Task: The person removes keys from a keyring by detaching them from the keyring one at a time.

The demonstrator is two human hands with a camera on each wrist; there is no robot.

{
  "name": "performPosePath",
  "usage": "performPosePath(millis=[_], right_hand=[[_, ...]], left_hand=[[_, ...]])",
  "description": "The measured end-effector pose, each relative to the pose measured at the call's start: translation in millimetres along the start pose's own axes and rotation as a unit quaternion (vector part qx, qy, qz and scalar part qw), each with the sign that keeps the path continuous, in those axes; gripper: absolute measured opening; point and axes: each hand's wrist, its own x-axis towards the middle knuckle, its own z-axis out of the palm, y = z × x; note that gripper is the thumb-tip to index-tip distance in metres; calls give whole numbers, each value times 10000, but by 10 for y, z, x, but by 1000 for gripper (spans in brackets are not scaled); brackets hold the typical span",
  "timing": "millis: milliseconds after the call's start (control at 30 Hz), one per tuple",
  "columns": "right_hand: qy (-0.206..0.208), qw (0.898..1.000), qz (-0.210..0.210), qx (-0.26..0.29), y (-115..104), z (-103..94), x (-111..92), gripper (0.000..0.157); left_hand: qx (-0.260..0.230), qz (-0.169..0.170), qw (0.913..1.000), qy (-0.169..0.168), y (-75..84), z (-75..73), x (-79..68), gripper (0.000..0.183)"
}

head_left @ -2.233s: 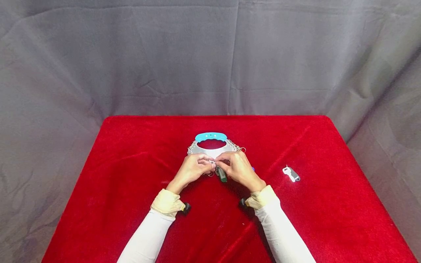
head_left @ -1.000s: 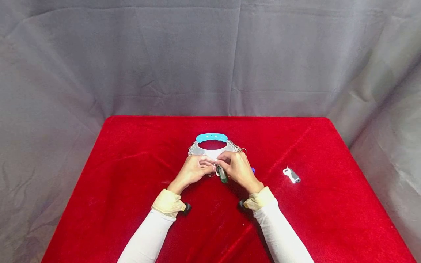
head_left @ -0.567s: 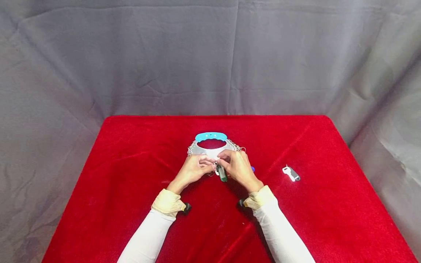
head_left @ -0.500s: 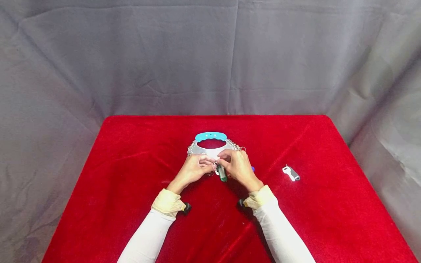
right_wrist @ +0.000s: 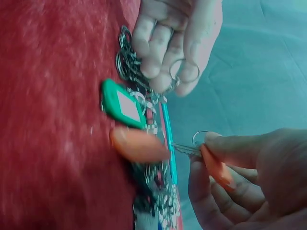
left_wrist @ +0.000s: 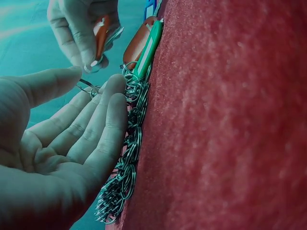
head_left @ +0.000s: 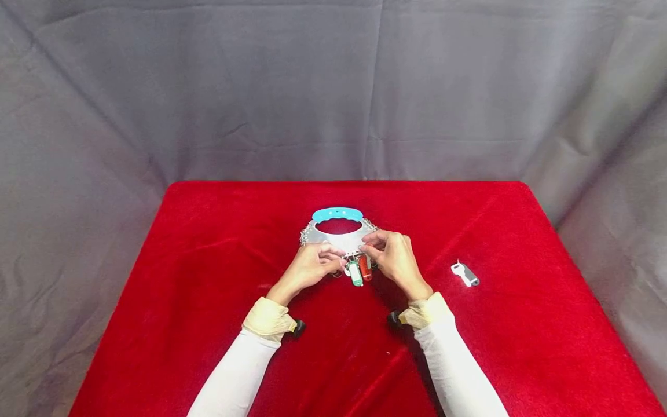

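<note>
A pale plate [head_left: 339, 240] with a blue grip and many metal rings [left_wrist: 127, 179] along its edge lies on the red cloth. At the plate's near edge my left hand [head_left: 311, 265] pinches one metal ring [right_wrist: 184, 72] between thumb and fingertips, the other fingers nearly straight. Just right of it, my right hand [head_left: 393, 258] pinches an orange key tag [right_wrist: 217, 168] with a key [right_wrist: 186, 149] and a thin ring [right_wrist: 199, 136]. Between the hands hang a green tag [head_left: 355, 273] and another orange tag [head_left: 366, 269], blurred in the right wrist view.
A white key with a grey tag [head_left: 465, 274] lies apart on the right side of the red-covered table [head_left: 521, 347]. A blue tag [left_wrist: 150, 8] shows beyond the orange one in the left wrist view. Grey curtains [head_left: 271, 92] surround the table.
My right hand has moved right and slightly away from my left hand, uncovering the hanging orange tag. The green tag's pale face now shows. The left hand has barely moved.
</note>
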Motion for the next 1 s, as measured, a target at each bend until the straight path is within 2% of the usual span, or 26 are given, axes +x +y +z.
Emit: performPosePath(millis=[200,333,700,1000], right_hand=[[-214,9986,487,20,151,-154,-64,16],[-311,9968,727,-146,304,-362,-90,17],[-190,9910,737,-1102,949,-1149,-289,14],[-167,9869,778,-1404,1430,-1667,-524,15]], left_hand=[[52,-28,10000,9,-14,-3,-38,27],[88,-36,10000,6,-23,0,-50,26],[92,-78,9999,13,-6,9,-38,26],[147,-59,9999,-15,-14,8,-41,25]])
